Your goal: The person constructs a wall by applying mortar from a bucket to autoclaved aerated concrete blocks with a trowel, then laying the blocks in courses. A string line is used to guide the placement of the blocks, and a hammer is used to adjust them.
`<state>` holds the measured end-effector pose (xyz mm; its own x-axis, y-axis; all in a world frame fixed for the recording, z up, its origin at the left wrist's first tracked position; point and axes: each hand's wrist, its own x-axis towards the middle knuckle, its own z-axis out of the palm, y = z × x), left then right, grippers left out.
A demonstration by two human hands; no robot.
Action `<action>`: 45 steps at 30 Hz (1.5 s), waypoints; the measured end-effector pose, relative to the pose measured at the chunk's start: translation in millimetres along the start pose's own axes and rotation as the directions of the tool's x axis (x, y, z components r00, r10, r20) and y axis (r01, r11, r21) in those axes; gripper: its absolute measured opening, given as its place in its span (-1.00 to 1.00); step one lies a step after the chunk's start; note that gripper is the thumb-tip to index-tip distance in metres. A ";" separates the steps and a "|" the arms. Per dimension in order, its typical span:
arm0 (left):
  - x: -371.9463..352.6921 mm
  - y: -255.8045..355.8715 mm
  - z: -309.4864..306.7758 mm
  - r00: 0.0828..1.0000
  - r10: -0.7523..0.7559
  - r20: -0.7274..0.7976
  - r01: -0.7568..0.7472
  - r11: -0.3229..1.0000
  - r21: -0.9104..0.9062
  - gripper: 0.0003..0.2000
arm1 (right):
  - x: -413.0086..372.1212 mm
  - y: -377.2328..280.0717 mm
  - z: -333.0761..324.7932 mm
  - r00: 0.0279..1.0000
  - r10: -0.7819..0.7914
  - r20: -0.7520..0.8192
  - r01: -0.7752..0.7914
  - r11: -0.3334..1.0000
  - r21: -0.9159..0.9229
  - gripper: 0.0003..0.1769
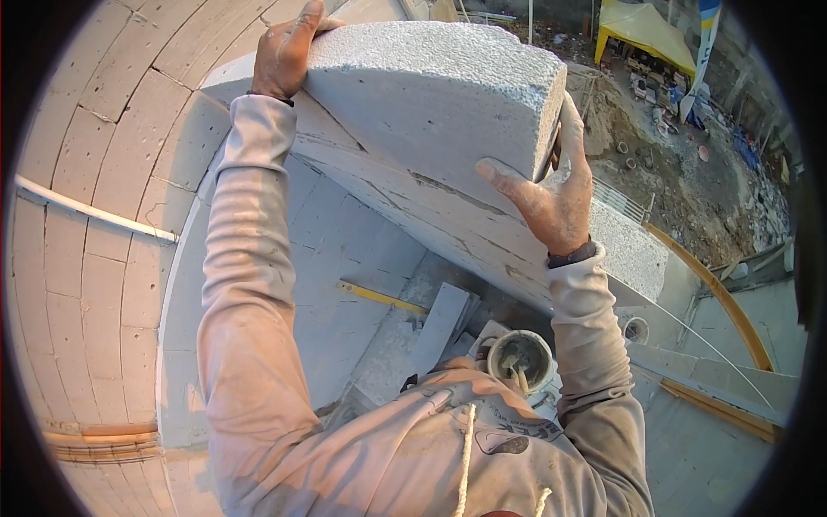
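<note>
A large pale aerated concrete block (413, 112) sits along the top of a block wall (392, 185), its rough porous face turned up. At its left end my left hand (284, 53) is closed on the block, thumb along the upper edge and the other fingers partly hidden. My right hand (556, 194) grips the opposite end, thumb on the near side face and fingers round the end face. Both hands look dusty. Below the block, mortar joints show as dark lines between the laid blocks.
Below stand a mortar bucket (520, 358), a loose block (441, 326) and a yellow spirit level (383, 297). Another block wall (95, 164) rises at left. Beyond the wall top, the ground drops to a dirt site with a yellow canopy (650, 36). A curved yellow strip (724, 297) is at right.
</note>
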<state>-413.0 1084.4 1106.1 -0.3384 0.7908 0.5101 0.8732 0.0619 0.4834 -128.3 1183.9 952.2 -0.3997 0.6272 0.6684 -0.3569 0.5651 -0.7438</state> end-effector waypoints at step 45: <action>11.8 -45.6 -5.3 0.996 -0.021 0.086 0.042 0.968 -0.247 -0.43 | -5.2 -12.7 -10.7 0.990 0.139 0.029 -0.135 0.986 -0.095 0.24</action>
<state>-458.6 1087.7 1093.8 -0.3254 0.8388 0.4365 0.7446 -0.0573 0.6651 -112.7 1179.2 958.1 -0.4694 0.6838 0.5586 -0.2180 0.5233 -0.8238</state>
